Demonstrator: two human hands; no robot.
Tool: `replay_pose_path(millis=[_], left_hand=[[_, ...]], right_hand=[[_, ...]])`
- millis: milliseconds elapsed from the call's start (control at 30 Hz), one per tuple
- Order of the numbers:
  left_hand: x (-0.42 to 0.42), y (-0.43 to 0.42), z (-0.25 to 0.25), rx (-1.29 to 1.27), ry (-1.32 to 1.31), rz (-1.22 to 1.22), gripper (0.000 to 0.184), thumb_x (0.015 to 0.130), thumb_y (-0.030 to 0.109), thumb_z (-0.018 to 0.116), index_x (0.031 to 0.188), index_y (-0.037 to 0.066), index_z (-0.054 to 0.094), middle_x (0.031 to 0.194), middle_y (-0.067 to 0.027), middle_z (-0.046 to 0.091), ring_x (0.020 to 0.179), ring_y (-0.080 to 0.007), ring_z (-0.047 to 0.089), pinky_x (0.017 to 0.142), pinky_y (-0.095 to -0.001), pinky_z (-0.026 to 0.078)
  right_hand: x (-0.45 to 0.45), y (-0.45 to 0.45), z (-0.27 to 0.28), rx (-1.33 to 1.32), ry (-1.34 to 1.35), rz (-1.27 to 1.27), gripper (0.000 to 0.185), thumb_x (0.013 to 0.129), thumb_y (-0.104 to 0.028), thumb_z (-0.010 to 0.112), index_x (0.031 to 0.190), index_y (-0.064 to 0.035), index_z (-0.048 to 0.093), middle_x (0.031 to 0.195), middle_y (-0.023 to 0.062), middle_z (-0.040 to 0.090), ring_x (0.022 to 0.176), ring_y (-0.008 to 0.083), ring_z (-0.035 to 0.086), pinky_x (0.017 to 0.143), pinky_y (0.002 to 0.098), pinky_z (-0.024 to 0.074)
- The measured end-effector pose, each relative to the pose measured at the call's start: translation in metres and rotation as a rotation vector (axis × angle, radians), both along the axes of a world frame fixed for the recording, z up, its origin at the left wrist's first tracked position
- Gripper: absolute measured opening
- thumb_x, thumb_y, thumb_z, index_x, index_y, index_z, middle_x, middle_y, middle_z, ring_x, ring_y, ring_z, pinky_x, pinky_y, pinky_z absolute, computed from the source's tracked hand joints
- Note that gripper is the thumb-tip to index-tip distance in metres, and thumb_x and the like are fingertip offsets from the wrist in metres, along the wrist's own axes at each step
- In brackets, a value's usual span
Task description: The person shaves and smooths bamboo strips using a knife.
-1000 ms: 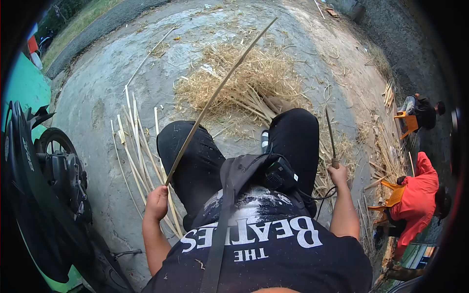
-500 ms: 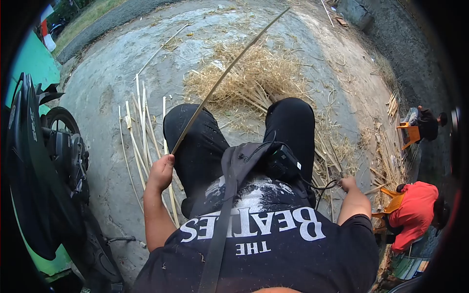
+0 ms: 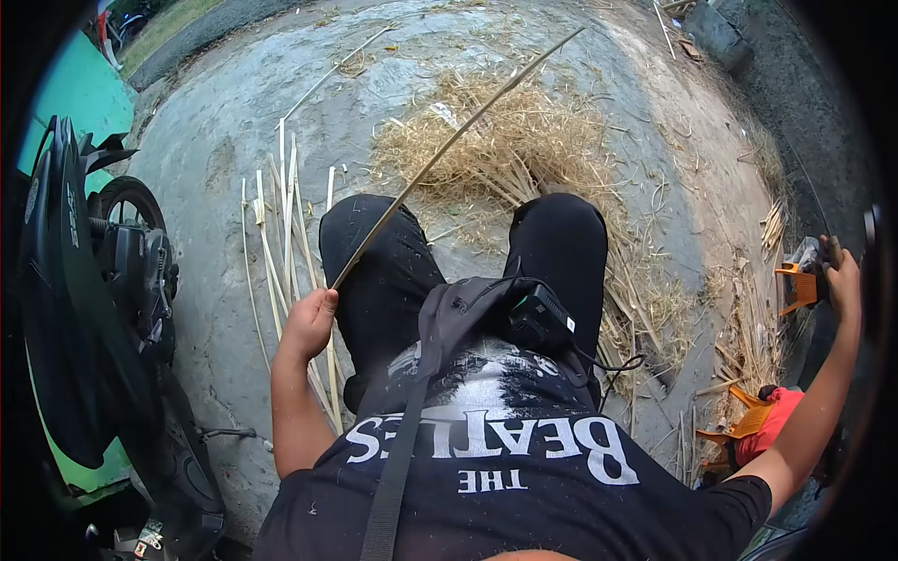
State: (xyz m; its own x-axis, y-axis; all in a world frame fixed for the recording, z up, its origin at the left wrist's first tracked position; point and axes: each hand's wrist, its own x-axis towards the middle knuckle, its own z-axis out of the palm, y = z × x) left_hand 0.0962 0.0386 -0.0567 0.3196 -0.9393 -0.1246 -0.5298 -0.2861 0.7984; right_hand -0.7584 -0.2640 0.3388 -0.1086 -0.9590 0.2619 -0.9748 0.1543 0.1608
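Note:
My left hand (image 3: 311, 324) is closed round the lower end of a long thin strip (image 3: 440, 154), which slants up and to the right over my left knee. Far out to the right, my right hand (image 3: 841, 271) is raised and wrapped round the handle of a knife (image 3: 812, 192), its thin blade pointing up and away. Beyond my knees lies a heap of curly shavings (image 3: 505, 140) with split strips sticking out of it. Several pale strips (image 3: 290, 224) lie on the ground left of my legs.
A motorcycle (image 3: 103, 280) stands at the left by a green wall (image 3: 89, 89). At the right are orange chairs (image 3: 748, 416), a co-worker in red (image 3: 772, 425) partly behind my right arm, and more strips and scraps (image 3: 748, 318) on the ground.
My right hand has swung outward to the far right with the knife, away from my right knee. My left hand keeps its strip. The view has shifted slightly.

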Motion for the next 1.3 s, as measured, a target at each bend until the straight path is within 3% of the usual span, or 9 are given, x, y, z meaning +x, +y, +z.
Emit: replay_pose_path(millis=[200,333,400,467,567,933,1100,1233,1300], left_hand=[[-0.005,-0.008,0.014,0.043,-0.001,0.015,0.071,0.107,0.064,0.045,0.082,-0.002,0.052,0.070,-0.0117,0.050,0.069,-0.0216,0.048,0.065,-0.0390,0.044],[-0.006,-0.017,-0.001,0.024,0.097,-0.002,0.069,0.107,0.065,0.045,0.086,0.000,0.055,0.072,-0.0039,0.048,0.071,-0.0159,0.046,0.066,-0.0350,0.043],[-0.003,-0.017,-0.011,0.032,0.133,0.014,0.069,0.108,0.065,0.044,0.087,0.000,0.056,0.073,-0.0005,0.049,0.073,-0.0133,0.045,0.066,-0.0329,0.042],[-0.002,-0.018,-0.012,0.029,0.144,0.003,0.069,0.108,0.065,0.044,0.087,0.000,0.056,0.073,-0.0006,0.049,0.073,-0.0132,0.045,0.066,-0.0326,0.042],[-0.005,-0.015,-0.008,0.035,0.143,-0.005,0.069,0.108,0.065,0.044,0.088,0.000,0.058,0.074,-0.0008,0.049,0.075,-0.0130,0.046,0.067,-0.0327,0.042],[-0.010,-0.010,-0.005,0.043,0.169,0.077,0.064,0.110,0.060,0.043,0.089,0.001,0.056,0.080,-0.0011,0.050,0.078,-0.0131,0.045,0.071,-0.0315,0.042],[-0.013,-0.015,0.004,0.039,0.203,0.079,0.058,0.111,0.054,0.046,0.090,0.001,0.056,0.076,-0.0018,0.050,0.074,-0.0132,0.046,0.069,-0.0317,0.043],[-0.021,-0.021,0.021,0.085,0.084,0.104,0.056,0.112,0.051,0.048,0.094,-0.001,0.059,0.073,-0.0035,0.054,0.071,-0.0140,0.050,0.067,-0.0326,0.044],[-0.025,-0.024,0.025,0.100,0.093,0.107,0.055,0.112,0.050,0.048,0.098,-0.002,0.061,0.073,-0.0061,0.058,0.070,-0.0158,0.054,0.067,-0.0343,0.046]], right_hand=[[0.006,0.169,-0.026,-0.472,-0.339,0.134,0.031,0.104,-0.022,0.068,0.124,0.0010,0.065,0.101,0.0049,0.070,0.091,0.0189,0.067,0.084,0.0363,0.0527],[-0.018,0.192,-0.232,-0.586,-1.179,-0.002,0.010,0.100,-0.010,0.071,0.096,-0.0142,0.062,0.070,-0.0066,0.050,0.056,0.0003,0.043,0.049,0.0186,0.0313],[0.046,0.146,-0.338,-0.799,-1.485,-0.225,0.018,0.097,-0.010,0.071,0.090,-0.0128,0.055,0.066,-0.0052,0.049,0.049,0.0043,0.044,0.042,0.0214,0.0312],[0.023,0.092,-0.458,-0.724,-1.559,-0.525,0.016,0.090,-0.013,0.072,0.090,-0.0095,0.056,0.064,0.0004,0.050,0.047,0.0092,0.046,0.042,0.0255,0.0349],[0.014,0.067,-0.510,0.219,-1.216,-0.958,0.020,0.082,-0.022,0.071,0.090,-0.0053,0.062,0.065,0.0041,0.055,0.047,0.0164,0.049,0.043,0.0361,0.0397],[0.204,-0.087,-0.397,0.138,-1.163,-0.024,0.027,0.093,-0.031,0.078,0.095,-0.0121,0.060,0.060,-0.0034,0.049,0.044,0.0085,0.044,0.041,0.0297,0.0339],[0.328,-0.115,-0.314,0.101,-1.476,0.435,0.036,0.095,-0.033,0.079,0.113,-0.0054,0.065,0.082,-0.0005,0.062,0.070,0.0078,0.058,0.066,0.0259,0.0488],[0.421,-0.100,-0.255,0.328,-1.189,0.767,0.029,0.094,-0.022,0.074,0.114,-0.0022,0.065,0.086,0.0035,0.066,0.079,0.0139,0.065,0.072,0.0337,0.0530],[0.487,-0.080,-0.248,0.207,-0.755,1.072,0.023,0.090,-0.021,0.074,0.107,-0.0074,0.066,0.086,0.0131,0.070,0.074,0.0303,0.068,0.070,0.0429,0.0541]])
